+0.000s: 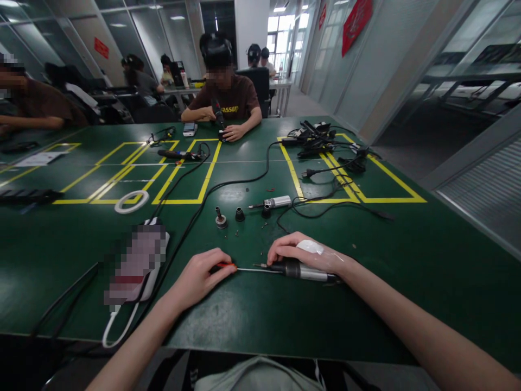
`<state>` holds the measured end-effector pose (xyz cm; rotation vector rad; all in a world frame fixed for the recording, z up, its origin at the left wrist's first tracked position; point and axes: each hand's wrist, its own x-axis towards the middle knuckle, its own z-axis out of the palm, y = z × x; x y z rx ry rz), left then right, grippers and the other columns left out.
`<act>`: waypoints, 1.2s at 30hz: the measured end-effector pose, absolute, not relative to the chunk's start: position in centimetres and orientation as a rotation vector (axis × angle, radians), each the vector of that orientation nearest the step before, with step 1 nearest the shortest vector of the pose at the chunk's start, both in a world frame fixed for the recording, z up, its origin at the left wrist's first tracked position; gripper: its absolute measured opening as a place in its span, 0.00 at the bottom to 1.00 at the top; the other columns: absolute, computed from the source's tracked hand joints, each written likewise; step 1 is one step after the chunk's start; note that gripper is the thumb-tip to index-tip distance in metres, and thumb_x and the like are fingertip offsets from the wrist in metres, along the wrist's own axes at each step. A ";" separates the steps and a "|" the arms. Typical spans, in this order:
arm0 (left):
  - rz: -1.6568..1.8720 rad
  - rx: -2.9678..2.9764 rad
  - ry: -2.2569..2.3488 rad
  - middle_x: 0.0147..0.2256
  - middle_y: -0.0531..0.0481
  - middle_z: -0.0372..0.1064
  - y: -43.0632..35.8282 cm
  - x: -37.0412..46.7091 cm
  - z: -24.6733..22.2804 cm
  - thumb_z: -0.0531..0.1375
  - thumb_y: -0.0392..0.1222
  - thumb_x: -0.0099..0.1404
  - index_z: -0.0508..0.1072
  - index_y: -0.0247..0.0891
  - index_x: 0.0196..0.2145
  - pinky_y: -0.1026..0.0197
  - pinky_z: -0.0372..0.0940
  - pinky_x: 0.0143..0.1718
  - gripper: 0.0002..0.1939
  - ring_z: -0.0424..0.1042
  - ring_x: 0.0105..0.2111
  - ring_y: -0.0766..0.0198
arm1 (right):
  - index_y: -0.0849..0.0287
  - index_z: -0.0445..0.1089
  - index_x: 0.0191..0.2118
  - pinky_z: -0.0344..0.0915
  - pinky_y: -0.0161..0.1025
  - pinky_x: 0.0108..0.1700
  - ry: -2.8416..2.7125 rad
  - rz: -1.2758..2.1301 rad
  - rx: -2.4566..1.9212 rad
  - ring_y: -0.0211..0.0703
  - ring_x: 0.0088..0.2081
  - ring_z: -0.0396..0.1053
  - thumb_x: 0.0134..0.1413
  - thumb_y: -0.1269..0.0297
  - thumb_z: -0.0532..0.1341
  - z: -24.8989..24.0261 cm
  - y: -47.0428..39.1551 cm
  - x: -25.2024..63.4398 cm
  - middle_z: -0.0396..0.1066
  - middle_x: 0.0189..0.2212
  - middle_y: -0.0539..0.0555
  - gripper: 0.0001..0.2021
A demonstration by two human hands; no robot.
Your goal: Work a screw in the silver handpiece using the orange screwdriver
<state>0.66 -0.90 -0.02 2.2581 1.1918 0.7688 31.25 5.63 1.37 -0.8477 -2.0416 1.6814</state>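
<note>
Pinches a red-handled screwdriver (252, 270) in the closed left grip (205, 271) and curls the right grip (305, 251) over a silver-and-black tool (303, 271), too hidden to tell whether clamped.

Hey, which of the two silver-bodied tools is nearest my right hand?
The near tool, right at your right hand, with a black front section; the far tool lies beyond your hands, beside a small black part.

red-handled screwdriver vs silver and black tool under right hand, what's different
The red-handled screwdriver has a thin shaft; the silver and black tool, a thick body. The screwdriver points right, the tool left. The left hand grips the screwdriver; the right hand partly covers the tool. Both lie crosswise.
</note>
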 end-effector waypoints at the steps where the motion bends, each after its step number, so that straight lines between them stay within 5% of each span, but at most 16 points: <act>1: 0.770 2.255 1.194 0.32 0.51 0.76 -0.9 0.7 0.1 0.59 0.45 0.77 0.77 0.38 0.36 0.65 0.68 0.35 0.13 0.75 0.31 0.64 | 0.62 0.82 0.38 0.69 0.40 0.49 -2.042 1.681 -0.851 0.46 0.41 0.74 0.68 0.53 0.60 1.3 5.7 31.3 0.81 0.38 0.57 0.19; 7: 0.797 2.291 1.158 0.34 0.50 0.75 -1.6 0.9 0.7 0.67 0.43 0.67 0.76 0.38 0.41 0.63 0.68 0.36 0.08 0.74 0.32 0.62 | 0.62 0.82 0.39 0.70 0.41 0.50 -2.047 1.685 -0.846 0.48 0.43 0.76 0.69 0.52 0.60 1.4 5.7 31.4 0.82 0.40 0.58 0.20; 10: 0.816 2.281 1.160 0.33 0.50 0.75 -1.8 0.8 0.7 0.64 0.39 0.69 0.74 0.39 0.37 0.63 0.68 0.35 0.03 0.74 0.31 0.63 | 0.62 0.82 0.38 0.69 0.40 0.50 -2.047 1.691 -0.845 0.48 0.43 0.76 0.69 0.51 0.60 1.6 5.7 31.5 0.82 0.40 0.57 0.20; 20: 0.825 2.396 1.147 0.33 0.49 0.77 -1.2 0.3 -0.1 0.60 0.43 0.78 0.80 0.39 0.40 0.65 0.69 0.34 0.11 0.77 0.33 0.63 | 0.62 0.82 0.39 0.69 0.41 0.52 -2.054 1.691 -0.820 0.48 0.45 0.76 0.69 0.50 0.60 1.7 5.6 31.5 0.82 0.41 0.58 0.20; 29: 0.789 2.407 1.185 0.34 0.48 0.75 -1.7 0.8 0.3 0.62 0.40 0.70 0.78 0.38 0.41 0.64 0.69 0.34 0.05 0.75 0.32 0.62 | 0.62 0.82 0.39 0.69 0.42 0.53 -2.058 1.678 -0.834 0.49 0.45 0.77 0.70 0.50 0.59 1.7 5.4 31.5 0.82 0.41 0.58 0.21; 36: 0.800 2.437 1.154 0.36 0.47 0.77 -1.5 0.4 0.2 0.60 0.42 0.75 0.78 0.40 0.42 0.64 0.71 0.36 0.07 0.76 0.34 0.62 | 0.62 0.82 0.39 0.68 0.41 0.52 -2.047 1.686 -0.855 0.48 0.45 0.76 0.70 0.52 0.59 2.0 5.3 31.5 0.81 0.40 0.57 0.20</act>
